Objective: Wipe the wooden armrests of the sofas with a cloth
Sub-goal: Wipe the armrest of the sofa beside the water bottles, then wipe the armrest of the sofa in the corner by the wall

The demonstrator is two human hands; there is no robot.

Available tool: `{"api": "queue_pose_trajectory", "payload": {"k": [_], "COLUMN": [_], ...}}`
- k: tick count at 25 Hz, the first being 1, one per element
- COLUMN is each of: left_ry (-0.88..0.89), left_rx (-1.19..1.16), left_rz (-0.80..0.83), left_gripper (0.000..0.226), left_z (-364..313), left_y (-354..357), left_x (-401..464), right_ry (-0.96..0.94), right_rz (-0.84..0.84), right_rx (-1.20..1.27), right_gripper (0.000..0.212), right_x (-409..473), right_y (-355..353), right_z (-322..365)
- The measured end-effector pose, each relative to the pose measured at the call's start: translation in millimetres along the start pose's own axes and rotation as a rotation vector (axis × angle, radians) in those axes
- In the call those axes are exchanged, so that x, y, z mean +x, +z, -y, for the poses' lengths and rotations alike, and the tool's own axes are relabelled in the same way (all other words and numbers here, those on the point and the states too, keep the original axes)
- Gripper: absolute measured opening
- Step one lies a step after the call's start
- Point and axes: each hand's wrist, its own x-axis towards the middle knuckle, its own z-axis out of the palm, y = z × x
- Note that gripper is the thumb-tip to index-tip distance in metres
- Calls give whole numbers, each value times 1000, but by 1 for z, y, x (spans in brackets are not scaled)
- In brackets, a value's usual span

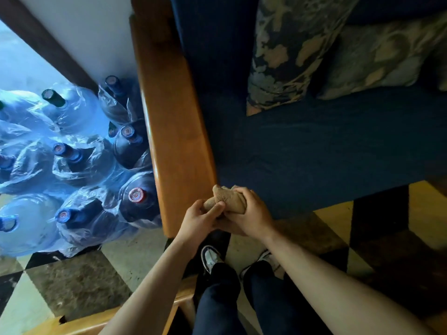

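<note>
Tan cloth [226,199], bunched into a wad, held off the surface just beside the near end of the armrest, wooden armrest [173,122], broad, glossy orange-brown, running lengthwise along the dark blue sofa [326,146] seat's left edge

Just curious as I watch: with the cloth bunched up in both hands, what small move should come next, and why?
Probably lower the cloth onto the near end of the wooden armrest. The left hand and right hand hold it just beside that end, not yet touching the wood.

Both hands [227,218] w/ bunched cloth [226,199] nr armrest [176,131]
</note>
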Motion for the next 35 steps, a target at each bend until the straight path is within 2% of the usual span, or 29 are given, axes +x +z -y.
{"api": "queue_pose_trajectory", "payload": {"k": [3, 5, 8, 11, 16, 19, 21, 25, 26, 28, 31, 35], "left_ry": [30, 16, -26, -93, -221, -349, -356, -267, -273, -323, -372, -374], "left_rx": [99, 157, 275, 363, 376, 439, 472, 586, 595, 604, 571, 580], "left_rz": [0, 45, 162, 293, 500, 544, 539, 661, 649, 626, 611, 666], "left_gripper": [35, 31, 27, 26, 22, 29, 40, 84, 87, 75, 54, 49], "left_z": [-20, -30, -31, -26, -21, -20, -21, -26, -28, -34, -50, -65], "left_y": [59, 116, 209, 321, 478, 563, 613, 729, 760, 817, 904, 1012], "left_x": [1, -1, -8, -19, -33, -36, -30, 10, 24, 45, 57, 67], "right_ry": [125, 195, 308, 362, 335, 405, 452, 546, 556, 583, 604, 433], "right_rz": [31, -19, -130, -313, -608, -821, -886, -801, -775, -757, -703, -653], "right_rx": [162, 282, 455, 638, 726, 1049, 1174, 1135, 1096, 1035, 1098, 1541], "right_gripper": [53, 42, 41, 45, 52, 56, 54, 45, 44, 45, 52, 59], "right_x": [-21, -46, -92, -143, -202, -218, -216, -195, -187, -176, -171, -157], "right_y": [-62, -110, -180, -259, -367, -422, -457, -560, -589, -644, -723, -796], "right_z": [-15, -33, -70, -123, -194, -232, -253, -300, -313, -334, -363, -418]}}
